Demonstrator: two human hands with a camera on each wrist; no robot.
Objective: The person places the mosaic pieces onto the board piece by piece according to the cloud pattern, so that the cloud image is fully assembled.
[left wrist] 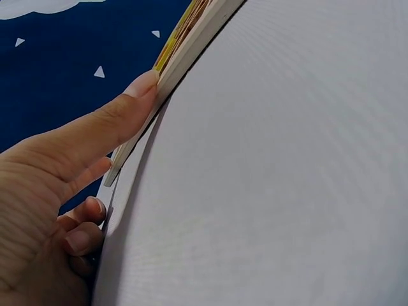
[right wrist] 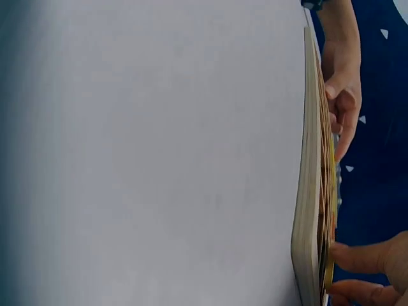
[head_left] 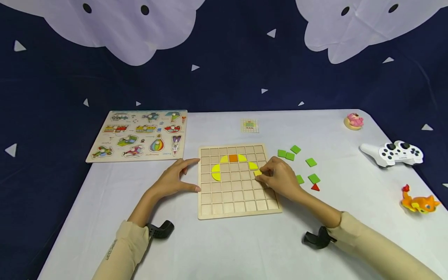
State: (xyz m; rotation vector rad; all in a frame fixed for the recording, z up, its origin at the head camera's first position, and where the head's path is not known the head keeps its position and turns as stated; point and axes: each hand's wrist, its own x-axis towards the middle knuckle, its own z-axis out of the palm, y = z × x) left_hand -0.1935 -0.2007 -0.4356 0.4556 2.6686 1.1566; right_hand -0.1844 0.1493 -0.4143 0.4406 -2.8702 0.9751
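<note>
Centrally, a pale square wooden grid board (head_left: 239, 215) lies flat on the white-covered table (head_left: 224, 249), its left edge touched by the spread thumb and forefinger of the left hand (head_left: 175, 179), presumably to steady it. The right hand (head_left: 284, 179) pinches a small, flat yellow tile (head_left: 257, 173) over the board's right-hand cells, a fingertip hold that likely suits exact seating; loose green square tiles (head_left: 311, 162) lie to the right, apparently for easy reach.

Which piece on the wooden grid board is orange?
The orange square near the far edge of the grid board, between two yellow rounded pieces. Every other piece there is yellow.
</note>
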